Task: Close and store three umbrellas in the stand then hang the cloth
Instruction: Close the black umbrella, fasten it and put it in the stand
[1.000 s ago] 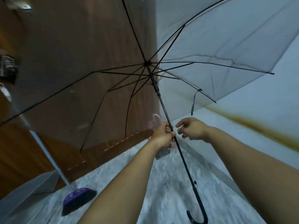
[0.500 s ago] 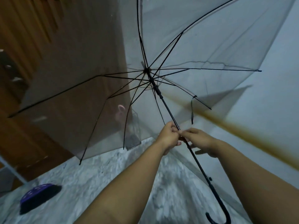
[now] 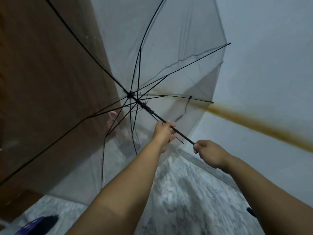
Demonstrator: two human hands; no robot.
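Observation:
An open transparent umbrella (image 3: pixel 169 48) with black ribs fills the upper view, its canopy spread wide and tilted away from me. Its black shaft (image 3: pixel 183 136) runs down to the right from the hub. My left hand (image 3: pixel 163 133) grips the shaft just below the black runner (image 3: pixel 147 107). My right hand (image 3: pixel 210 153) is closed around the shaft lower down, hiding the rest of it. A black bit of the handle (image 3: pixel 250 211) peeks out beside my right forearm. Through the canopy a pink curved handle (image 3: pixel 111 119) of another umbrella shows faintly.
A brown wooden door (image 3: pixel 42 82) stands at the left. A white wall (image 3: pixel 271 65) with a brown streak (image 3: pixel 254 122) is at the right. The floor is grey marble (image 3: pixel 186 192). A purple and black object (image 3: pixel 37 224) lies at the bottom left.
The umbrella has swung so its shaft lies flatter and its canopy tilts up to the left. My right hand has slid down the shaft, away from my left hand.

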